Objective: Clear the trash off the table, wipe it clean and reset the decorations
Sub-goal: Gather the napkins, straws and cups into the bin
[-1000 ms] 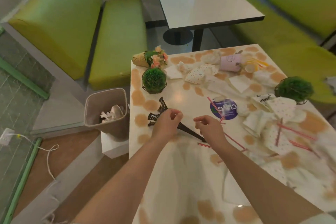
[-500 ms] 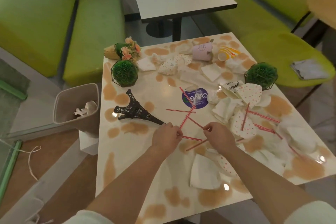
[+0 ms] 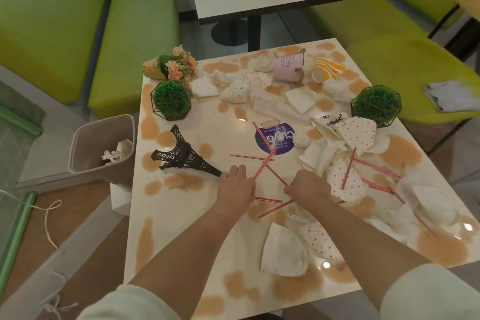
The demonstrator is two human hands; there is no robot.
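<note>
The cream table (image 3: 181,218) is blotched with brown spills and strewn with red striped straws and crumpled napkins (image 3: 283,252). My left hand (image 3: 235,186) is curled beside the tip of the black Eiffel tower model (image 3: 181,156), which lies on its side, and pinches the lower end of a slanted straw (image 3: 265,163). My right hand (image 3: 307,187) pinches the near end of another straw (image 3: 276,174). More straws (image 3: 267,199) lie under and between both hands.
A beige bin (image 3: 85,143) holding paper stands off the table's left edge. Two green balls in wire frames (image 3: 171,100) (image 3: 376,105), a flower bouquet (image 3: 174,65), a tipped pink bucket (image 3: 287,65) and a striped paper cup (image 3: 327,71) are at the far side. Green benches surround the table.
Both hands have moved from the tower's tip toward me onto the scattered straws and closed on straw ends. The view has swung down and to the right.
</note>
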